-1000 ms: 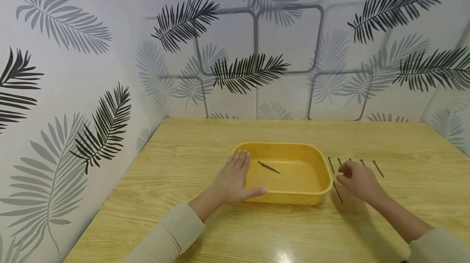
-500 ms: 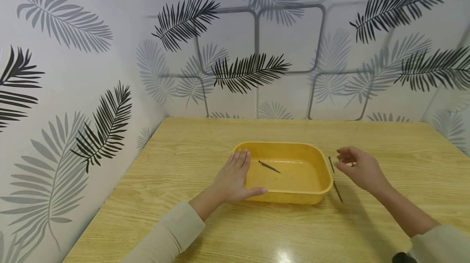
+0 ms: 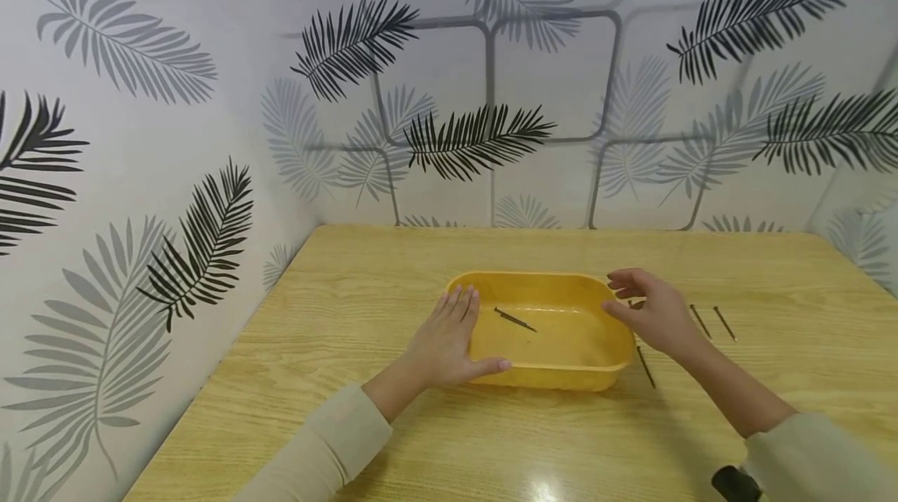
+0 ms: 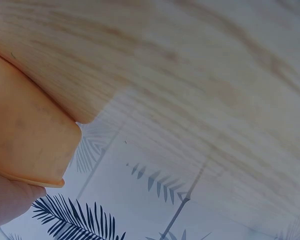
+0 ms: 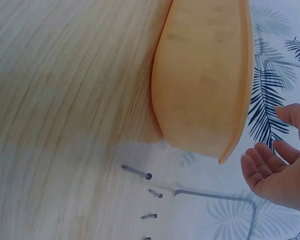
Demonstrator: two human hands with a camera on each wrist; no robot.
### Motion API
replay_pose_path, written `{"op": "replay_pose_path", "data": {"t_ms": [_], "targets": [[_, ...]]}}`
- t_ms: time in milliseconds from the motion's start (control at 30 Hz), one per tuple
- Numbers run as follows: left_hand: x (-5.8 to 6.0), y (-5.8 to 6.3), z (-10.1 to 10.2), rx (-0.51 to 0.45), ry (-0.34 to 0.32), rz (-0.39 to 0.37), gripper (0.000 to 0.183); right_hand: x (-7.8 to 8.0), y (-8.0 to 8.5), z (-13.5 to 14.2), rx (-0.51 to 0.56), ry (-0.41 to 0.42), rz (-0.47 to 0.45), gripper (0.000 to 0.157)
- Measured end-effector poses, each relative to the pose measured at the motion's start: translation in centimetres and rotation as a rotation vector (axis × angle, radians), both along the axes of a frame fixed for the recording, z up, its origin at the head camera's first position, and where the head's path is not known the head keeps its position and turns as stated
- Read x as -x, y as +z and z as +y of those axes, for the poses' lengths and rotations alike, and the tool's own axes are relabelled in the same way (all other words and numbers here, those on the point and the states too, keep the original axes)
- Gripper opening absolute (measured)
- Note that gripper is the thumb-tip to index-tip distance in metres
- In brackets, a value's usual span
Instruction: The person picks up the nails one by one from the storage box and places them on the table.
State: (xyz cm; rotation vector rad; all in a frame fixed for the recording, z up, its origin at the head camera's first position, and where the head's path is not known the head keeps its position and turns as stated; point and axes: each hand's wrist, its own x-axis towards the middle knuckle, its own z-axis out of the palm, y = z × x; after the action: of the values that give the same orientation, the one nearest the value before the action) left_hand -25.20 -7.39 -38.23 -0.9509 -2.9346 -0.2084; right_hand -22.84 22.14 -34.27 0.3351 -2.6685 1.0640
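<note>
My left hand [image 3: 445,342] rests on the left end of a yellow plastic tray [image 3: 547,377], fingers straight over its rim and thumb along the front edge. Two dark nails [image 3: 515,320] seem to lie overlapping inside the tray. Over the tray's right rim hovers my right hand [image 3: 655,311], thumb and fingers apart and loosely bent. No object shows between its fingers in the right wrist view, where the hand [image 5: 282,167] appears beside the tray wall [image 5: 205,75]. Just right of the tray, a single nail [image 3: 646,367] lies on the table.
Two more nails [image 3: 712,323] lie right of my right hand, which hides part of that row. Several nails [image 5: 149,216] show in the right wrist view. The wooden table [image 3: 351,276] meets a leaf-patterned wall [image 3: 449,198] behind.
My right hand has moved left from above the row of nails to the tray's right rim, its fingers spreading apart. Nails at the right came back into sight. My left hand and the tray stayed put.
</note>
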Motion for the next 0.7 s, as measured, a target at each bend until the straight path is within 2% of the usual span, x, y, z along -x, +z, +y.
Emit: {"op": "replay_pose_path", "data": {"t_ms": [400,700], "targets": [[-0.1,0.0,0.0,0.004,0.0,0.006,0.101,0.9,-0.3,-2.0,0.035,0.022,-0.017,0.045],[-0.2,-0.1,-0.2,-0.004,-0.004,0.011,0.1,1.7,-1.3,-3.1,0.062,0.033,-0.021,0.044]]}}
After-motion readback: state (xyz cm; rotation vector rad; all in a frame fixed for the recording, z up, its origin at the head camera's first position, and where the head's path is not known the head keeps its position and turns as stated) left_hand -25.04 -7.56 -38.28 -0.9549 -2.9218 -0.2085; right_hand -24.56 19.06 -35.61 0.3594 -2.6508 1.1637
